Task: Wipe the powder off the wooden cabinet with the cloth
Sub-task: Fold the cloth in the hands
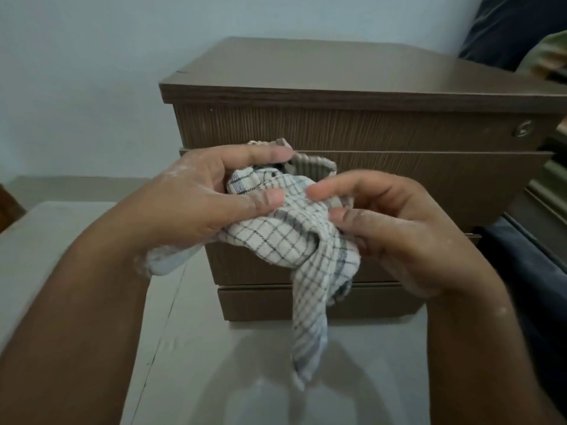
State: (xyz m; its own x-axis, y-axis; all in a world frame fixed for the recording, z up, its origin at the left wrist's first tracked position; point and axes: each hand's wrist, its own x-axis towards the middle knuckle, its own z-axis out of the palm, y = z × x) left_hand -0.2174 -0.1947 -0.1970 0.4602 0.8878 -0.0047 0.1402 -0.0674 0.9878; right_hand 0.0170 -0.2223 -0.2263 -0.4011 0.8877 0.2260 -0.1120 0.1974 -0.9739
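Note:
A brown wooden cabinet [352, 87] with drawers stands in front of me on a pale floor. Its top looks bare, with no powder patch that I can make out. A white cloth with a dark check pattern [288, 237] is bunched between both hands in front of the drawer fronts, one end hanging down. My left hand [211, 197] grips the cloth's upper left part. My right hand [395, 228] pinches its right side. White powder clings to both hands and to my left wrist.
A pale wall rises behind the cabinet. Dark fabric [515, 29] and a window frame [549, 191] lie to the right. A round lock [523, 129] sits on the top drawer's right end. Pale floor [214, 363] spreads below my arms.

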